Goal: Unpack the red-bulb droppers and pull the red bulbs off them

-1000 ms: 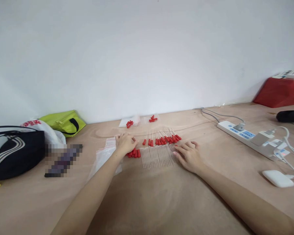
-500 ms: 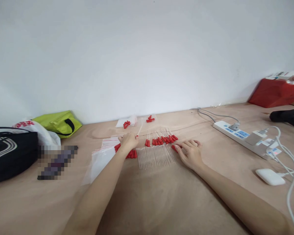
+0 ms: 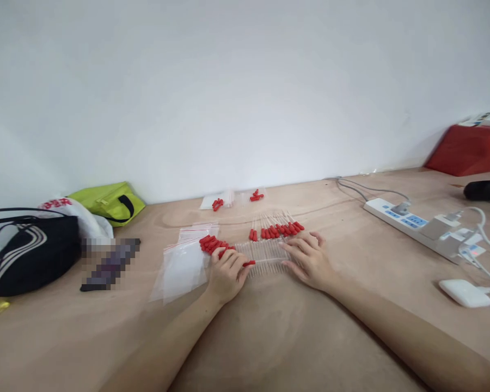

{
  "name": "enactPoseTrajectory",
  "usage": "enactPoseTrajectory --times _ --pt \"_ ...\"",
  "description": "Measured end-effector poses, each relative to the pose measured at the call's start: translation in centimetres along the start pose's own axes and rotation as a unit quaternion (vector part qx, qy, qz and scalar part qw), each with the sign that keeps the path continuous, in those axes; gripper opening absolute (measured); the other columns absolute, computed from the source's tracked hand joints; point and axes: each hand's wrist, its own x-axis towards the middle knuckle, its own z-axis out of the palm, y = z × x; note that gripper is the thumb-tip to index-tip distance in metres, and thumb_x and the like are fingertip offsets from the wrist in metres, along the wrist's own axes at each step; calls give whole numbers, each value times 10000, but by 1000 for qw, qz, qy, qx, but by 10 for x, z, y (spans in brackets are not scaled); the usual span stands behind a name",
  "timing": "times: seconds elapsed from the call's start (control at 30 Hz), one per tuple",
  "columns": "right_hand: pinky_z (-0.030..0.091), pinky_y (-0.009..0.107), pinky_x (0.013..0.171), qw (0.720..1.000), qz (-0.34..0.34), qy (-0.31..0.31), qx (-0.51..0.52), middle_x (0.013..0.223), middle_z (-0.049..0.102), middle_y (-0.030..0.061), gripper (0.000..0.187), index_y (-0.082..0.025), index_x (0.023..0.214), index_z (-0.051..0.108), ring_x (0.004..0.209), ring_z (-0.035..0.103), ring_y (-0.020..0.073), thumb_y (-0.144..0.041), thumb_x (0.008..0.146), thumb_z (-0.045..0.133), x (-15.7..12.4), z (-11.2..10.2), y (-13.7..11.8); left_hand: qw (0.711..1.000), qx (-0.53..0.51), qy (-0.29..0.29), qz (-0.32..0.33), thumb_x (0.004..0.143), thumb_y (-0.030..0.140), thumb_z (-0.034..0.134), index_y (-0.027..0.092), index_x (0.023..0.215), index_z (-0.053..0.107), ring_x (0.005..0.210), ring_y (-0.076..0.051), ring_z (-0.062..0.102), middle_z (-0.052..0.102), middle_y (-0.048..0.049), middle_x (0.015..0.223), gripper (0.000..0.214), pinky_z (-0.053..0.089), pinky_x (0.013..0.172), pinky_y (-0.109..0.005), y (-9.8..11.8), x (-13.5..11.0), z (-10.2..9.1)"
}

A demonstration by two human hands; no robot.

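Observation:
My left hand (image 3: 228,274) is closed, with a red rubber bulb (image 3: 249,263) pinched between thumb and finger. A thin clear tube (image 3: 268,261) runs level from this bulb towards my right hand (image 3: 312,262). There, my thumb and fingertips close on the tube's other end. Beneath it lies a row of clear thin tubes (image 3: 263,251), side by side. Behind the row, several droppers with red bulbs (image 3: 275,231) are fanned out, stems pointing to the wall. A heap of loose red bulbs (image 3: 212,244) lies beyond my left fingers, which partly cover it.
Clear zip bags (image 3: 185,267) lie left of the heap. Farther back are two small bags with red bulbs (image 3: 218,204). A black bag (image 3: 32,253) and green pouch (image 3: 108,201) sit left. A power strip (image 3: 412,224), white adapter (image 3: 465,293) and cables are right.
My left hand has come back towards me from behind the heap and moved right, with a red bulb in its pinch. My right hand has shifted slightly inward. The view has turned a little left.

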Motion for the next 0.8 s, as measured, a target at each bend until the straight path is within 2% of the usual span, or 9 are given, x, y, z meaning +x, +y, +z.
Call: enactPoseTrajectory --times 0.1,0.23,0.37,0.5,0.57,0.67,0.8 --pt "195 408 924 999 -47 -7 -9 818 639 11 206 -246 989 608 848 506 154 -309 835 487 5 5 -6 1000 3 5 13 813 255 508 188 696 545 713 -143 566 655 21 691 140 298 826 -367 3 4 2" --pt "191 420 930 995 -90 -22 -21 691 626 0 221 -228 972 613 781 504 147 -347 831 490 9 12 -11 999 6 21 30 798 251 535 193 699 560 706 -141 562 656 25 690 117 306 831 -367 3 5 3" --pt "166 432 935 996 -85 -5 -14 606 595 -26 174 -238 929 616 723 489 127 -259 843 467 9 19 -17 999 0 8 34 803 252 530 196 728 580 707 -139 551 657 19 710 106 316 832 -361 2 4 4" --pt "165 432 928 997 -74 6 8 588 583 -31 158 -233 858 616 698 473 120 -238 833 460 7 21 -21 997 -12 -35 64 830 283 486 216 905 607 849 -163 547 657 -19 901 156 327 842 -359 0 5 5" --pt "168 430 925 997 -74 11 18 574 577 -29 164 -226 820 613 692 468 122 -237 832 450 7 20 -22 996 -20 -40 75 835 286 480 228 863 618 877 -168 542 658 -9 915 152 319 862 -371 -1 5 5" --pt "170 424 924 996 -83 20 28 537 559 -34 180 -219 781 609 676 459 118 -231 833 437 7 16 -23 996 -27 -32 73 837 269 482 226 757 619 831 -157 550 674 19 824 164 311 877 -382 -2 3 5" --pt "158 418 926 995 -90 24 34 503 542 -46 178 -216 769 608 654 448 111 -233 835 443 6 11 -23 996 -25 -24 79 831 261 494 229 721 612 780 -153 550 681 43 764 165 304 873 -398 -2 0 3"
